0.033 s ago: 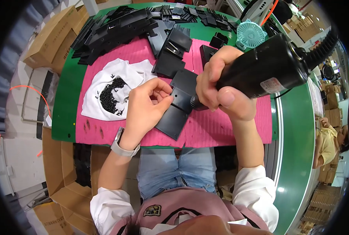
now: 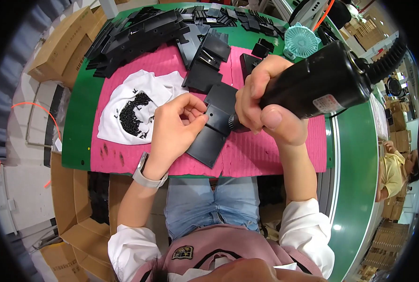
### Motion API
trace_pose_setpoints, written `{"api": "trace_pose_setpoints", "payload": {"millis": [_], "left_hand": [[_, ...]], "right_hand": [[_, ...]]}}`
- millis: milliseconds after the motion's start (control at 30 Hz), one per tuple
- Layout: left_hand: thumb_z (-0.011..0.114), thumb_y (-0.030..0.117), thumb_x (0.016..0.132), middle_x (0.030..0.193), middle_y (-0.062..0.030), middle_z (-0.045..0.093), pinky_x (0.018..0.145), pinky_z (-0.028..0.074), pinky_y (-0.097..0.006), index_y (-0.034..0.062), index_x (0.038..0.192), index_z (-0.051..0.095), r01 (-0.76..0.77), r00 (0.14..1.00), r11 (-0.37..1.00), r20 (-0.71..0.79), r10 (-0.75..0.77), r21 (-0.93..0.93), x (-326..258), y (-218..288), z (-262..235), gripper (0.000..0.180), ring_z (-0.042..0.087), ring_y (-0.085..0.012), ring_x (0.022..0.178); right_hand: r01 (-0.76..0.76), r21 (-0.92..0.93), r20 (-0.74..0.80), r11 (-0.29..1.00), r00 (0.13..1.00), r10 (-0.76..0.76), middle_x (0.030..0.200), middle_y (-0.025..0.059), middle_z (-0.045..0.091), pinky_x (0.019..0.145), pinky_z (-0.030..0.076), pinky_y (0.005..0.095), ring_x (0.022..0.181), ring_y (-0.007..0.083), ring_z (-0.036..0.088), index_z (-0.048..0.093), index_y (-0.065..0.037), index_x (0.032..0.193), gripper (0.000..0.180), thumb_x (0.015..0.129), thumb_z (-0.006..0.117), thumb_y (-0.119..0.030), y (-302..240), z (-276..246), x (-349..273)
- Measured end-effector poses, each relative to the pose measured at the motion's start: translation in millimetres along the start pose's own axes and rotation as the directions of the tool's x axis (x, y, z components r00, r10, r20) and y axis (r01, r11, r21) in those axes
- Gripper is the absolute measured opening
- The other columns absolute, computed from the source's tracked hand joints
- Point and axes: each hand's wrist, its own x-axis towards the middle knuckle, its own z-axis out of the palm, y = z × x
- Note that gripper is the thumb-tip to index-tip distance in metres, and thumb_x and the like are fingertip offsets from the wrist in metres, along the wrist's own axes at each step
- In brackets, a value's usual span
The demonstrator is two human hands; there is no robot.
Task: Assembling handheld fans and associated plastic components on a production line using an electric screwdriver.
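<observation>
Left hand [image 2: 179, 124] pinching the black plate [image 2: 214, 129] flat on the pink mat [image 2: 266, 155] of the worktop to steady it, right hand [image 2: 261, 101] clenched round the power screwdriver [image 2: 322, 82], tip down on it.

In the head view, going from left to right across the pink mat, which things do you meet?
White cloth with small black screws → left hand → flat black plastic panel → right hand → black electric screwdriver.
</observation>
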Motion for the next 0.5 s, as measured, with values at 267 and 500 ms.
{"api": "trace_pose_setpoints", "payload": {"millis": [267,500], "left_hand": [[0.066,-0.002,0.072,0.069,-0.0040,0.061,0.059,0.046,-0.021,-0.0039,0.081,0.062,-0.018,1.000,1.000,-0.008,0.018,-0.012,1.0,-2.2,2.8,0.010,0.057,-0.0072,0.063],[0.066,-0.003,0.079,0.081,-0.0096,0.069,0.064,0.050,-0.022,-0.0047,0.089,0.065,-0.269,0.940,0.954,-0.181,0.290,0.131,-5.3,9.9,4.2,0.011,0.065,-0.0108,0.071]], "right_hand": [[0.017,-0.084,-0.052,0.996,0.998,-0.021,0.057,0.0020,0.045,0.042,0.038,0.0244,0.044,0.0111,0.045,0.044,-0.002,0.089,0.037,0.077,0.071,-0.023,-2.8,7.8,-1.2],[0.167,0.289,0.017,0.943,0.984,-0.179,0.064,0.0010,0.050,0.054,0.042,0.0300,0.047,0.0128,0.046,0.049,-0.006,0.110,0.044,0.087,0.057,-0.043,-23.7,-17.2,2.1]]}}
